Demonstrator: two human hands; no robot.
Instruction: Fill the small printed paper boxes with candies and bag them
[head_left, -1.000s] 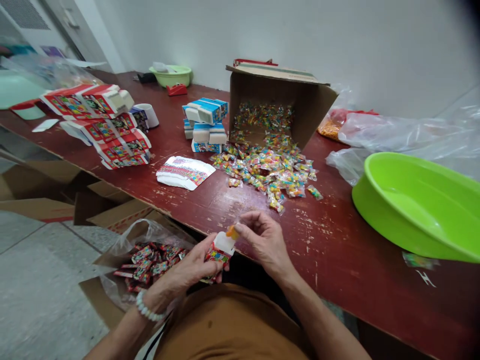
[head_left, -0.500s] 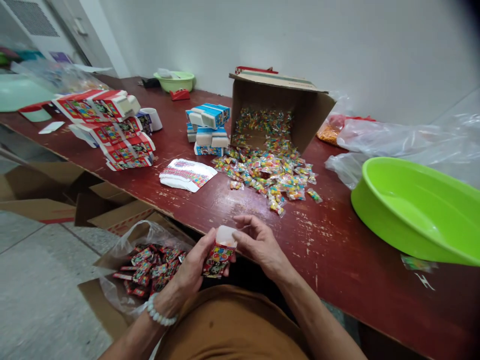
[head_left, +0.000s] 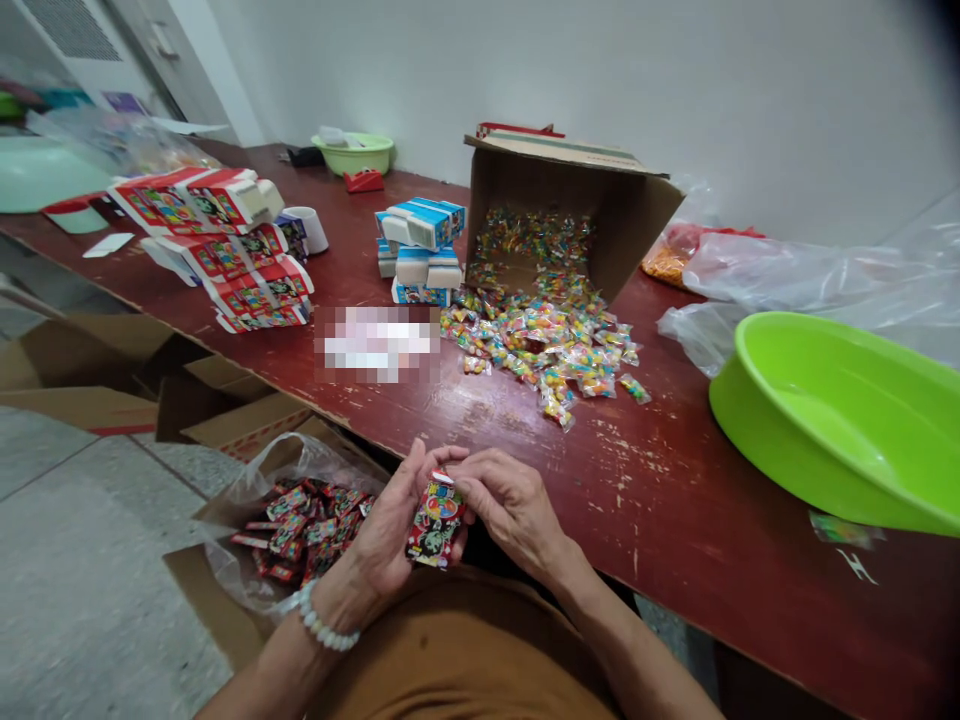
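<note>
A small red printed box [head_left: 435, 522] sits upright between both hands at the near table edge. My left hand [head_left: 390, 530] wraps round its left side and bottom. Fingers of my right hand [head_left: 506, 505] press on its top flap, which lies folded down. A heap of small candy packets [head_left: 544, 350] spills from a tipped cardboard carton [head_left: 592, 205] in the middle of the red table [head_left: 675, 500].
A bag-lined carton of filled red boxes [head_left: 307, 525] stands on the floor at my left. Stacks of red boxes [head_left: 225, 250] and blue boxes [head_left: 420, 245] sit on the table. A green basin [head_left: 840, 420] is at right, clear plastic bags [head_left: 795, 270] behind it.
The box's white top flap was open with an orange piece going in; now the flap is folded shut. Both hands and the box have dropped slightly toward me.
</note>
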